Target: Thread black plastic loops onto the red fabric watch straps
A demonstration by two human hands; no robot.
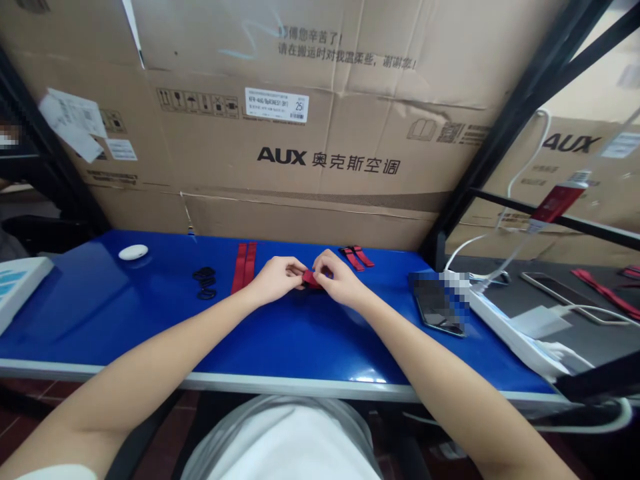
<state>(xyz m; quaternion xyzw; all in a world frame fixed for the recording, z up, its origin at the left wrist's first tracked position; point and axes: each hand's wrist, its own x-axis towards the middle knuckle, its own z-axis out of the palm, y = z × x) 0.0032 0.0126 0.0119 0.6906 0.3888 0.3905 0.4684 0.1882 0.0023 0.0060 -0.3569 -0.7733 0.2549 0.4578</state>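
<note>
My left hand (pixel 281 279) and my right hand (pixel 336 277) meet over the middle of the blue table (pixel 300 340). Between their fingertips is a short piece of red webbing strap (pixel 312 280) with something black at it, perhaps a buckle; both hands pinch it. Just left of my left hand lie two flat red straps (pixel 244 267) side by side. Farther left is a small group of black buckles (pixel 205 283). Behind my right hand, red straps with black buckles fitted (pixel 357 257) lie near the table's back edge.
A cardboard sheet (pixel 320 133) stands along the back. At the right are a phone (pixel 440 310), a white power strip (pixel 515 333) with cables and a black post (pixel 439 250). A white oval object (pixel 133 253) and a white box (pixel 23 287) lie left.
</note>
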